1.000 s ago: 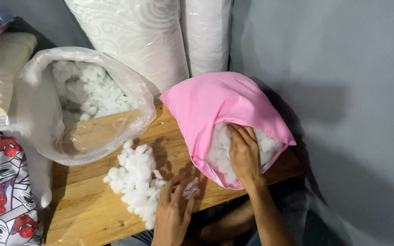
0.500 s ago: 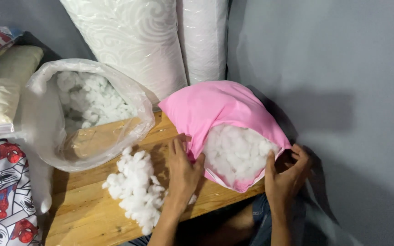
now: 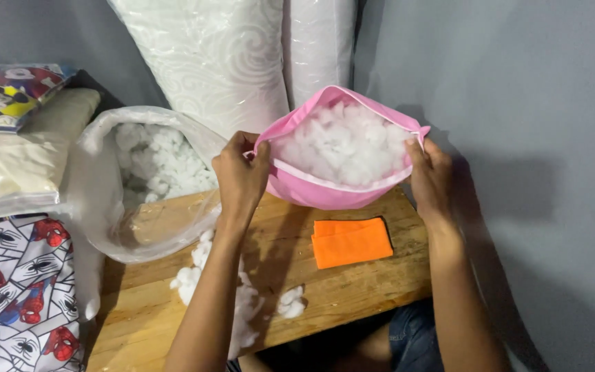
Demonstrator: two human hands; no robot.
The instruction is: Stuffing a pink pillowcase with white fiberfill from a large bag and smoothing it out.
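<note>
Lifted, pink pillowcase (image 3: 311, 193) gapes, stuffing (image 3: 342, 145) showing.

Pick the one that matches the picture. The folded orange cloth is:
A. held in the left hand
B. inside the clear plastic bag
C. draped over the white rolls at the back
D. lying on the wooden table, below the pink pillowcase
D: the folded orange cloth lies flat on the wooden table, beneath the pink pillowcase, which the left hand and right hand hold up by its open edge.
</note>
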